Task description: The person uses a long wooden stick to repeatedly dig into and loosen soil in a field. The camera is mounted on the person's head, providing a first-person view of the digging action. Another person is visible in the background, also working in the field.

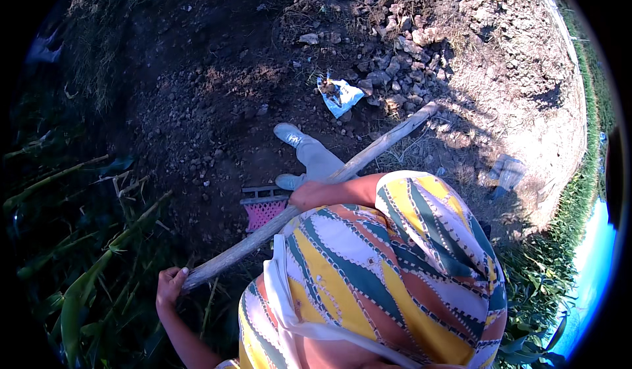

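A long, rough wooden pole slants across the front of my body. My left hand is closed around its near end, thumb lying along the wood. Farther up the pole, near my shoes, my right hand grips it about midway. The far end of the pole lies by dry grass and stones; whether a tool head is fixed there cannot be told. Just beyond my right hand is a pink lattice-patterned object with grey bars, partly hidden by the pole. My light shoes stand on bare soil.
A white plastic bag with dark matter on it lies beside a heap of stones. Tall leafy plants crowd the left side. Crushed grey litter lies on sunlit ground at right, with green crops beyond.
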{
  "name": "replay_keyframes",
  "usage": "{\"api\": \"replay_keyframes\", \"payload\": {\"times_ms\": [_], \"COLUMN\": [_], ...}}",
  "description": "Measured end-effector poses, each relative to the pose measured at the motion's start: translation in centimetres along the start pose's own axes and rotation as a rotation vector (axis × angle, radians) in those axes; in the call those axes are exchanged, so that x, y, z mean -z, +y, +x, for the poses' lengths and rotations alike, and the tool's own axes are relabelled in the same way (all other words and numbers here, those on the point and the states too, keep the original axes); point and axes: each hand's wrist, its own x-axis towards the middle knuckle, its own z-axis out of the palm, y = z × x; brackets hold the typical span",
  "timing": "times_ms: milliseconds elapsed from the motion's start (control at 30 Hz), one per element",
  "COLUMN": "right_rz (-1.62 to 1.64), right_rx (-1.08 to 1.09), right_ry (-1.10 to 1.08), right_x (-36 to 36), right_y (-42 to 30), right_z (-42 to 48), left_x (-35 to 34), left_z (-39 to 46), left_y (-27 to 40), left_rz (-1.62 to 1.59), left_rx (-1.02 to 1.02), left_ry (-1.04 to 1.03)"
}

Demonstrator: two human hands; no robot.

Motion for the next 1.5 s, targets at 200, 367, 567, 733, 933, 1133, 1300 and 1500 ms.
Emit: {"api": "replay_keyframes", "payload": {"times_ms": [200, 367, 567, 733, 933, 1133, 1300, 1500], "right_rz": [0.072, -0.126, -0.225, -0.411, -0.518, -0.486, -0.422, -0.163], "right_rx": [0.059, -0.195, -0.246, -0.117, 0.017, 0.326, 0.338, 0.039], "right_ry": [-0.07, 0.018, -0.011, 0.009, 0.116, 0.504, 0.641, 0.735], "right_x": [0.5, 0.4, 1.2, 4.9, 11.4, 13.1, 12.5, 12.3], "right_y": [-1.2, 5.2, 7.2, 4.3, -5.1, -10.2, -11.0, -5.2], "right_z": [1.4, -2.2, -2.7, -2.7, -1.9, 3.3, 4.0, 1.6], "left_x": [-0.1, -9.7, -16.8, -19.1, -11.6, -4.1, -4.5, -4.2], "left_z": [3.6, 9.5, 10.2, 7.3, -1.7, -13.5, -14.2, -14.3], "left_y": [-8.2, -5.6, -9.3, -11.5, -8.6, 3.9, 8.6, 8.6], "left_rz": [-0.098, -0.118, -0.137, -0.34, -0.857, -0.453, -0.493, -0.41], "left_rx": [0.042, -0.046, -0.021, -0.07, -0.138, -0.511, -0.82, -0.757], "left_ry": [0.312, 0.195, 0.42, 0.533, 0.814, 1.224, 1.2, 1.19]}}
